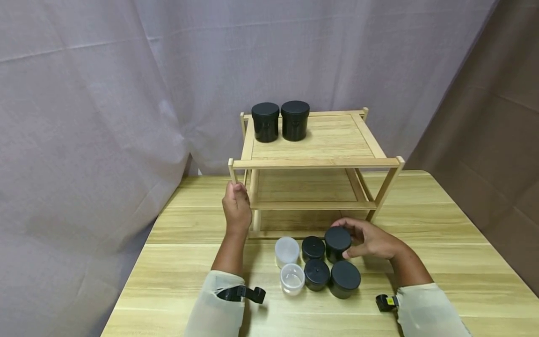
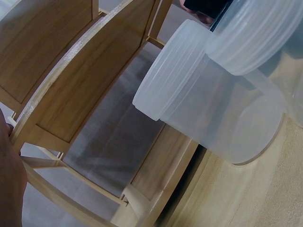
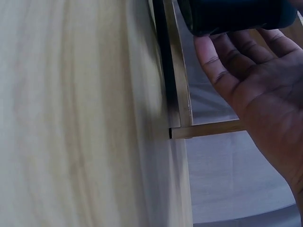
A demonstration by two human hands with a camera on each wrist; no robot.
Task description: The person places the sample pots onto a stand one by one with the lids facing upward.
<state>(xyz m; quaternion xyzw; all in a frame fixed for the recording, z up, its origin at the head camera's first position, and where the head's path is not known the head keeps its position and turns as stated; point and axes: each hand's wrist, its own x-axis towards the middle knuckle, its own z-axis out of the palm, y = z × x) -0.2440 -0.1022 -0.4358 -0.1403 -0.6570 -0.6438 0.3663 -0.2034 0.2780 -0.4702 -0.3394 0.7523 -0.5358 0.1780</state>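
My left hand [image 1: 237, 208] grips the front left post of a three-tier wooden rack [image 1: 316, 163]. With its thumb and fingers round the side, my right hand [image 1: 370, 238] holds a large black lidded jar [image 1: 338, 238] at the rack's front edge; in the right wrist view the fingers [image 3: 220, 71] touch this dark jar [image 3: 241, 16]. Just in front of it stands another large black jar [image 1: 345, 279]. To the left are two smaller black jars, one behind [image 1: 313, 248] and one in front [image 1: 316, 274], then two translucent jars, one behind [image 1: 287, 252] and one in front [image 1: 292, 279].
Two large black jars, the left one [image 1: 265, 122] and the right one [image 1: 295, 120], stand side by side on the rack's top shelf [image 1: 337, 135]. A wooden table [image 1: 177, 281] carries everything. Grey cloth [image 1: 105, 117] hangs behind and at the left, brown cloth [image 1: 492, 117] at the right.
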